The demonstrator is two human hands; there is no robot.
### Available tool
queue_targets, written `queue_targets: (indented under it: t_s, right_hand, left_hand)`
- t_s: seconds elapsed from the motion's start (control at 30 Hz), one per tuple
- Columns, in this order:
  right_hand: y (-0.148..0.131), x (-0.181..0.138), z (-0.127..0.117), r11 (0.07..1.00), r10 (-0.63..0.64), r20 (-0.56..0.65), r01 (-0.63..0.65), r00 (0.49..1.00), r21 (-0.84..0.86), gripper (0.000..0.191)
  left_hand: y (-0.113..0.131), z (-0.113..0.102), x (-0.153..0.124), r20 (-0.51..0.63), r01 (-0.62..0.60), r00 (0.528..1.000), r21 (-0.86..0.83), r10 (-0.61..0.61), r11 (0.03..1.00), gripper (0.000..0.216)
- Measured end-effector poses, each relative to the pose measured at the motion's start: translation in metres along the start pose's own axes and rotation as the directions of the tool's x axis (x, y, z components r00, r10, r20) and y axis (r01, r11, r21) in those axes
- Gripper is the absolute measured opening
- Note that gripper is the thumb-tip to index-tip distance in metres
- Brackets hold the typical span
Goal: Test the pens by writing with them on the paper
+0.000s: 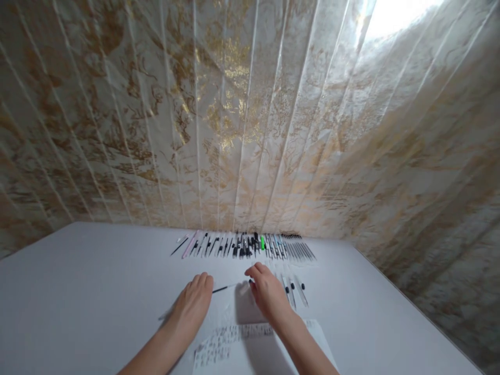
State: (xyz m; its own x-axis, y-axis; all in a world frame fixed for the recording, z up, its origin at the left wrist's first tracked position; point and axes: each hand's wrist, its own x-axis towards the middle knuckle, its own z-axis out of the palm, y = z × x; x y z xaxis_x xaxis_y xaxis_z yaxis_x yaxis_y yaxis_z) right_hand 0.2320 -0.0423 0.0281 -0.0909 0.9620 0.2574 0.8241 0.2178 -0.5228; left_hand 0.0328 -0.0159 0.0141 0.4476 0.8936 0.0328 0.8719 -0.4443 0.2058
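My left hand (194,303) lies flat on the white table (78,291), fingers together and stretched out. Beside its fingertips, a thin pen refill (225,287) with a black end runs rightward. My right hand (266,291) rests with fingers curled down near the refill's right end, next to a small clear pen part (245,288); whether it grips anything is hidden. A long row of pens (244,245) lies farther back by the wall. A few loose pen pieces (295,289) lie right of my right hand.
A sheet of paper with handwriting (234,344) lies under my forearms at the near edge. A gold-and-white patterned curtain or wall covering (250,114) rises behind the table. The table's right edge (394,297) runs diagonally.
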Motion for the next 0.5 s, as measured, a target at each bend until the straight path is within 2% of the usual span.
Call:
queue_targets:
  t_s: [0.1,0.27,0.4,0.5]
  right_hand:
    - [-0.009,0.009,0.005,1.000,-0.005,0.053,0.005,0.999,-0.003,0.040]
    - [-0.016,0.013,0.005,0.995,-0.037,0.125,0.024,0.992,0.101,0.020]
    - [-0.012,0.010,-0.014,0.984,-0.015,0.095,-0.002,0.995,0.175,0.015]
    - [-0.008,0.008,-0.035,0.976,-0.010,0.045,0.000,0.999,0.217,0.015]
  left_hand:
    - [-0.011,0.008,0.001,-0.021,-0.037,0.999,-0.127,0.035,0.991,0.027]
    - [-0.025,0.019,0.007,-0.147,-0.168,0.981,-0.308,0.127,0.937,0.018]
    - [-0.029,0.012,0.007,-0.203,-0.295,0.950,-0.346,0.236,0.891,0.018]
    - [-0.031,0.005,0.007,-0.217,-0.317,0.941,-0.301,0.259,0.899,0.020]
